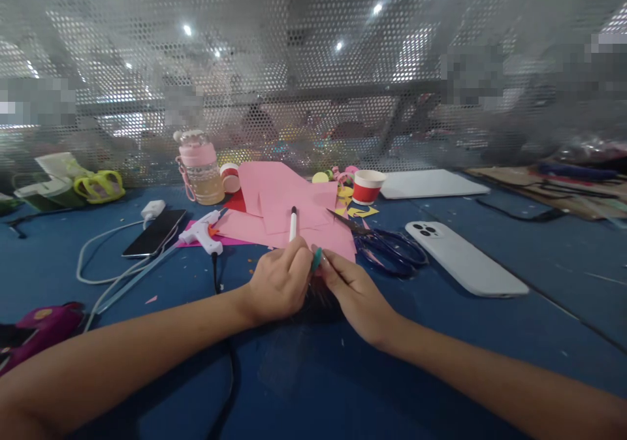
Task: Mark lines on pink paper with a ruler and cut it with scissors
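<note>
A small teal piece (317,258) shows between the fingertips of both hands; its kind is too small to make out. My left hand (281,280) is closed, its curled fingers pressed against one side of the piece. From the right, my right hand (360,296) pinches it between thumb and fingers. Just beyond my left knuckles, a white marker with a black end (293,223) points away from me; its lower part is hidden. Pink paper sheets (294,195) are spread behind the hands. Dark-blue-handled scissors (389,251) lie to the right of them.
A white hot glue gun (202,232), a black phone (154,233) with a cable, and a drink bottle (200,169) are on the left. A red and white paper cup (368,187), a white phone (465,260) and a white flat slab (434,184) are on the right. Perforated mesh stands behind.
</note>
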`<state>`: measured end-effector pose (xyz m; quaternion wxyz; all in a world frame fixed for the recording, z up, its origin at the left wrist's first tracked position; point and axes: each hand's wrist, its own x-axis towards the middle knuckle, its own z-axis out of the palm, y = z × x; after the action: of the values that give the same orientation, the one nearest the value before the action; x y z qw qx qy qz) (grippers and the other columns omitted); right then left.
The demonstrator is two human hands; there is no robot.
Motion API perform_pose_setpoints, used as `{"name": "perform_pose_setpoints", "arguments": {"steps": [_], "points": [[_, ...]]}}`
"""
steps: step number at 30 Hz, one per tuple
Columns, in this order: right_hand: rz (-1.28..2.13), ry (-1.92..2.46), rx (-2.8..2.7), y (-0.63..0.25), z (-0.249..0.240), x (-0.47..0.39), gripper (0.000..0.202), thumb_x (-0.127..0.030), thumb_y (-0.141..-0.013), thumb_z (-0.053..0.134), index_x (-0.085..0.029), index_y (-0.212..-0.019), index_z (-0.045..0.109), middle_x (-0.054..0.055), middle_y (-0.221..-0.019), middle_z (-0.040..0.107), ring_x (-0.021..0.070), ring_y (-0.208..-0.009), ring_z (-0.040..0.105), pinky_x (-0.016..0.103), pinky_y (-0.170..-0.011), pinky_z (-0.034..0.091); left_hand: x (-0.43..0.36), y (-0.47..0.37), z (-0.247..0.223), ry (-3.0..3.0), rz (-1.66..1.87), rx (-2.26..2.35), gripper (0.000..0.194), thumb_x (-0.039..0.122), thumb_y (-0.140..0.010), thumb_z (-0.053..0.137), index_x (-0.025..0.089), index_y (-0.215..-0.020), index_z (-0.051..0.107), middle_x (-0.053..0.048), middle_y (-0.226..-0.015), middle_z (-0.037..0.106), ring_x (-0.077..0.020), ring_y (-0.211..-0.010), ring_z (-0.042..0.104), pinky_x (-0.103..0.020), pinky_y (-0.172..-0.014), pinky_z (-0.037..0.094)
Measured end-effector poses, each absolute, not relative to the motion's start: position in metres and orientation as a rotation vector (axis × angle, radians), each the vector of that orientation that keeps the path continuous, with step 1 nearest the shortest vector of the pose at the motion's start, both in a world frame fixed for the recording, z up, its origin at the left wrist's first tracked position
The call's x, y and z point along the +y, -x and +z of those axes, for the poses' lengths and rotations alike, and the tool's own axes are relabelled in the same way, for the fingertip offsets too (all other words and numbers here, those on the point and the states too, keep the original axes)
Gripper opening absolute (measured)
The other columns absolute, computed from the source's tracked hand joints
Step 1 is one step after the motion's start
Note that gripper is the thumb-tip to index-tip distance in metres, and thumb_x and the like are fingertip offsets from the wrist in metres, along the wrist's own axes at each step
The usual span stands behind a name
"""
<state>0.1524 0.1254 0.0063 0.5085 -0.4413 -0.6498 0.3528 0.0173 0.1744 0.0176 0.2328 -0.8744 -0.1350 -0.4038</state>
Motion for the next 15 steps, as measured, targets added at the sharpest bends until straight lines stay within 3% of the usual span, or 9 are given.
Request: {"name": "perform_pose_setpoints", "arguments": {"steps": [6, 10, 13, 15], "points": [[0.875, 1.06, -1.568, -0.1517, 0.0067, 0.1245, 0.04, -0.055, -0.085, 0.039, -0.02, -0.074, 0.056, -0.001, -0.064, 0.049, 0.014, -0.059, 0.045, 0.026, -0.056, 0.04, 0.1736, -0.019, 0.0186, 2.387, -1.12, -0.352, 0.024, 0.009, -0.09, 0.021, 0.019, -0.075, 0.038, -0.002, -0.058, 0.046, -0.0144, -0.049, 0.041, -0.022, -0.04, 0.038], [0.879, 1.063, -1.555, -0.1509, 0.0075, 0.1245, 0.041, -0.056, -0.085, 0.038, -0.02, -0.071, 0.052, -0.001, -0.061, 0.047, 0.0132, -0.057, 0.043, 0.025, -0.054, 0.039, 0.1739, -0.0159, 0.0177, 2.454, -1.092, -0.408, 0.024, 0.011, -0.09, 0.021, 0.019, -0.075, 0.038, -0.002, -0.059, 0.047, -0.0139, -0.047, 0.041, -0.023, -0.039, 0.039], [0.911, 1.066, -1.488, -0.151, 0.0071, 0.1273, 0.044, -0.061, -0.08, 0.041, -0.021, -0.063, 0.045, -0.003, -0.057, 0.042, 0.012, -0.055, 0.039, 0.024, -0.05, 0.037, 0.1741, -0.014, 0.0168, 2.528, -1.135, -0.467, 0.026, 0.022, -0.093, 0.019, 0.016, -0.083, 0.042, -0.004, -0.067, 0.051, -0.0142, -0.054, 0.049, -0.023, -0.043, 0.045], [0.977, 1.05, -1.409, -0.1513, 0.0057, 0.1308, 0.047, -0.066, -0.075, 0.045, -0.021, -0.063, 0.043, -0.004, -0.056, 0.04, 0.0108, -0.052, 0.038, 0.023, -0.046, 0.034, 0.1748, -0.0142, 0.016, 2.565, -1.169, -0.529, 0.037, 0.035, -0.094, 0.017, 0.01, -0.098, 0.044, -0.012, -0.083, 0.055, -0.0174, -0.067, 0.057, -0.026, -0.048, 0.05]]}}
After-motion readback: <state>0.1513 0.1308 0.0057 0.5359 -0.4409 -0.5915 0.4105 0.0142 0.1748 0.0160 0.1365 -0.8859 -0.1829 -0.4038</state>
